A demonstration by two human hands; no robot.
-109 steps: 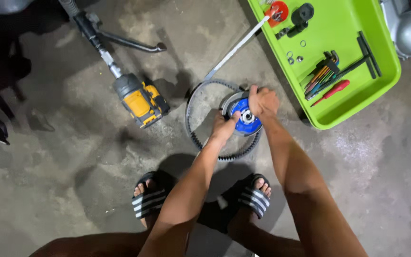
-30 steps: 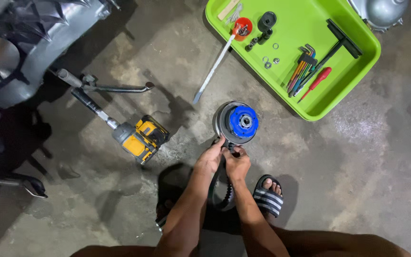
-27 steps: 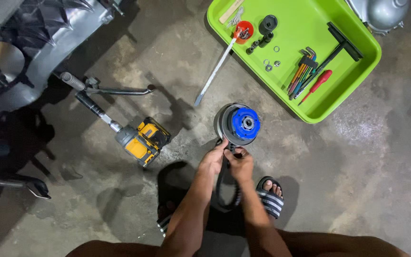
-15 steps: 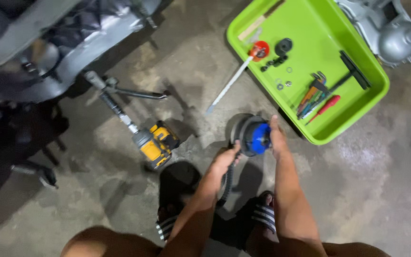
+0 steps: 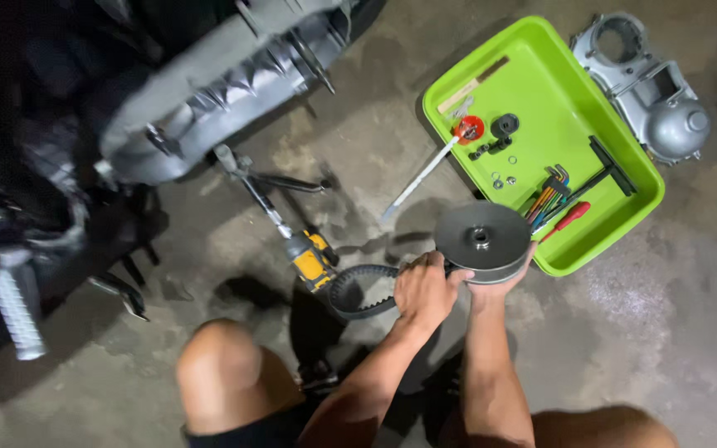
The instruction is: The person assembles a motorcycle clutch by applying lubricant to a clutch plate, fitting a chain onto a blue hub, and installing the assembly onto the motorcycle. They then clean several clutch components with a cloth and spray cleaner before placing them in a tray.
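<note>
Hands meet over bare concrete floor, lifting a round grey metal pulley with a toothed black belt looped around it. The left hand is curled into a closed grip where the belt meets the pulley's near edge, its fingers wrapped tight and pressed together around the belt. The right hand sits under the pulley and cups it from below; only the fingertips show, curling up along the right rim, so how far they are spread cannot be told. The pulley is held flat face up, just beside the near corner of a lime-green tray, partly overlapping its edge in the view. The belt trails left from the pulley toward a yellow and black power tool lying on the floor.

In the tray lie a set of coloured hex keys, a red-handled screwdriver, a black T-handle wrench, some small black parts and washers. A grey engine cover rests beyond the tray. A scooter's engine casing lies at upper left. The person's bare knee shows below.
</note>
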